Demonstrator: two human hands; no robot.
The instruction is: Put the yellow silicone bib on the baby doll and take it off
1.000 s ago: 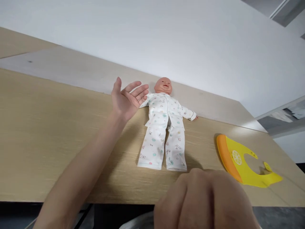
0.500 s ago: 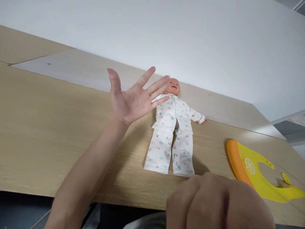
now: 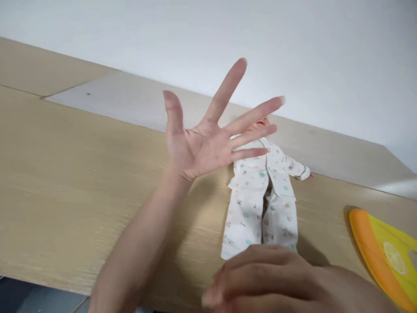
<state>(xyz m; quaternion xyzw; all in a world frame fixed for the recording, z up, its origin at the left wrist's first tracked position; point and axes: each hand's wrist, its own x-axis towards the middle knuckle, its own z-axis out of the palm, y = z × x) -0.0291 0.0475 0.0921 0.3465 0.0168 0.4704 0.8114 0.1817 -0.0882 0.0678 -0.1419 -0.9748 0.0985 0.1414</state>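
Note:
My left hand [image 3: 208,145] is raised over the table, palm toward me, fingers spread wide with nothing in them. Behind its fingers lies a baby doll [image 3: 260,123] on its back, its face mostly covered by them. White printed pyjamas [image 3: 247,213] with a jacket and trousers clothe the doll. In front of the trouser legs hovers my right hand [image 3: 276,278], back of the hand up and fingers bent. Its palm is hidden, and blur and the lower picture edge leave its grip unclear. The trouser hems are partly covered by it.
A yellow silicone bib [image 3: 381,248] with an orange pocket and a white citrus print lies at the right, cut off by the picture edge. The wooden table [image 3: 81,182] meets a white wall [image 3: 130,34] at the back. Its front edge shows at lower left.
My left hand has come higher and nearer the camera, its fingers spread further apart. My right hand has turned, its fingers now pointing left. Doll and bib appear farther right as the view shifts.

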